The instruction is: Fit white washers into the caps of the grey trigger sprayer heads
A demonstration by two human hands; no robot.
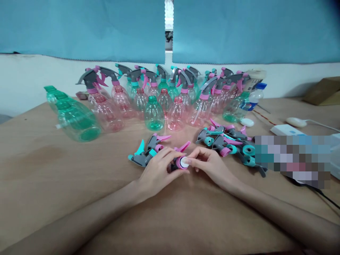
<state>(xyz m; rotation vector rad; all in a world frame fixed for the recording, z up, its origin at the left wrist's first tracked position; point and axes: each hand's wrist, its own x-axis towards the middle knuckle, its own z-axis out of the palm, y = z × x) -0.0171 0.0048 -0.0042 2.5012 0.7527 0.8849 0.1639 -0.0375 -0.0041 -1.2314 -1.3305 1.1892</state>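
Observation:
My left hand (pixel 156 171) is wrapped round a grey and pink trigger sprayer head (pixel 183 146), whose pink collar faces right. A white round disc (pixel 183 162) sits at the collar's mouth. The thumb of my right hand (pixel 214 166) presses on this disc, with the other fingers curled beside it. Partly behind my left hand lie a turquoise-trimmed sprayer head (pixel 140 158) and a pink-trimmed sprayer head (pixel 152 142). Beyond my right hand is a pile of more sprayer heads (pixel 221 141) in grey, pink and turquoise.
Clear pink bottles (pixel 176 115) and green bottles (pixel 154 115) stand across the back, many topped with sprayers. Several uncapped green bottles (pixel 79 120) are at the left. A blue-capped bottle (pixel 256 97), a white mouse (pixel 296 122) and a cardboard box (pixel 322 92) are at the right.

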